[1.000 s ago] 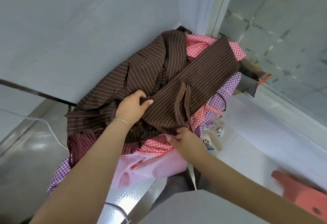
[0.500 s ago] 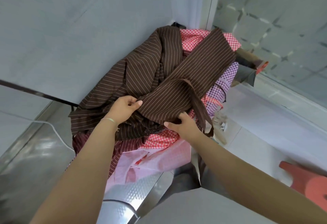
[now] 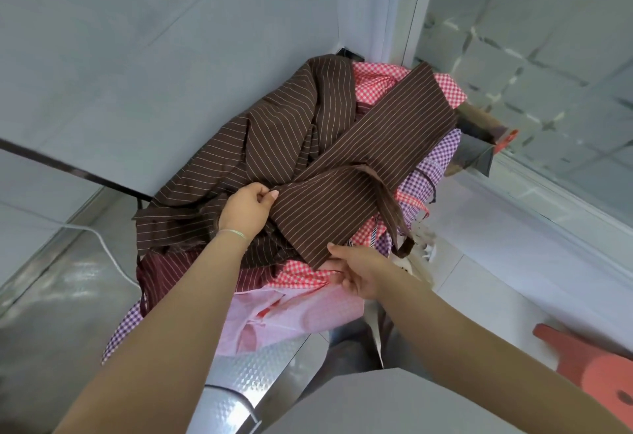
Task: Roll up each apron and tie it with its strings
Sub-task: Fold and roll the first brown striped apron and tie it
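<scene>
The brown striped apron (image 3: 342, 173) lay unrolled on top of the heap at the steel table's (image 3: 260, 365) far corner, its strap (image 3: 390, 207) dangling loose, so rolling had barely begun. The left hand (image 3: 246, 211) pinched its upper edge and the right hand (image 3: 359, 271) pinched its near corner. The checked aprons (image 3: 301, 276) beneath were, as far as could be seen, all still unrolled.

Matt striped cloth brown apron (image 3: 342, 159), soft gingham aprons (image 3: 442, 163), embossed shiny metal counter (image 3: 250, 375), glossy tiled floor (image 3: 534, 56)
</scene>
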`<state>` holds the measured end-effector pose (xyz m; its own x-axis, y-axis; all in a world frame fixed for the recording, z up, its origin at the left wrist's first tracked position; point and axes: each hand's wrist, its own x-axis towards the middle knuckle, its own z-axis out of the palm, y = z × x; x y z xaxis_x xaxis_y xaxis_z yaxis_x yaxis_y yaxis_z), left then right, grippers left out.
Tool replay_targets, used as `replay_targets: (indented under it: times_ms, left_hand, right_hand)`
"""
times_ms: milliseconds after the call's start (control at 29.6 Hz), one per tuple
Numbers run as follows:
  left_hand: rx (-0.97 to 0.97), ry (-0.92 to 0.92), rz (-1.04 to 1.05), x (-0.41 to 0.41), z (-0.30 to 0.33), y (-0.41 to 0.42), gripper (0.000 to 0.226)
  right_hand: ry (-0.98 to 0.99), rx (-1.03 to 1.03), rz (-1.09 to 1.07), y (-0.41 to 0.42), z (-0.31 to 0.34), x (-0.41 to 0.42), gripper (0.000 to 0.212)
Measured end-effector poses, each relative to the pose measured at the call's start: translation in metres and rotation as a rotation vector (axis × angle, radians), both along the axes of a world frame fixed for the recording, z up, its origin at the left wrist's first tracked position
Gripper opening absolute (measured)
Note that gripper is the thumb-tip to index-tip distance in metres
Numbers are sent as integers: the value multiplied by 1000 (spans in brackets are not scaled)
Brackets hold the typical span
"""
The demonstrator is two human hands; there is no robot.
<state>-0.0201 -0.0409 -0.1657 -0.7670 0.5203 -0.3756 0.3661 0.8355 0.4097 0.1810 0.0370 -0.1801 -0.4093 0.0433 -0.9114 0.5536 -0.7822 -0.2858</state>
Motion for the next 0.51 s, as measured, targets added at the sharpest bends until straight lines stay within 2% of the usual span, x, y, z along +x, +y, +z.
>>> replay_targets:
  times_ms: [68,135,203,270,338,406,439,473,507]
  left_hand:
    - [-17,45,23,8,0,-1,27]
    - [12,68,84,18,-1,-2,32]
    - [102,57,205,33,-2,-4,41]
    - [198,-32,404,46,-7,-3,52]
    - [250,-197,603,56,-14,-2,61]
    - [254,-333,718,64,-16,2,61]
    - [244,-366,726,68,-16,5,58]
    - [241,-360,716,73,-16,7,56]
    - [247,-316,697,78,-15,9,52]
  right_hand:
    - [-39,21,47,3,-1,0,26]
    - [-72,129,174,6,1,-1,25]
    - [-91,318,400,13,4,-2,32]
    - [-70,565,571,22,6,-4,38]
    - [-51,836,535,33,2,-5,40]
    - [-64,1188,359,43,-2,-5,29]
    - [-67,1388,294,49,-5,-6,20]
    - [-75,1555,285,57,-10,-7,22]
    - [-82,1653,332,67,-14,-9,34]
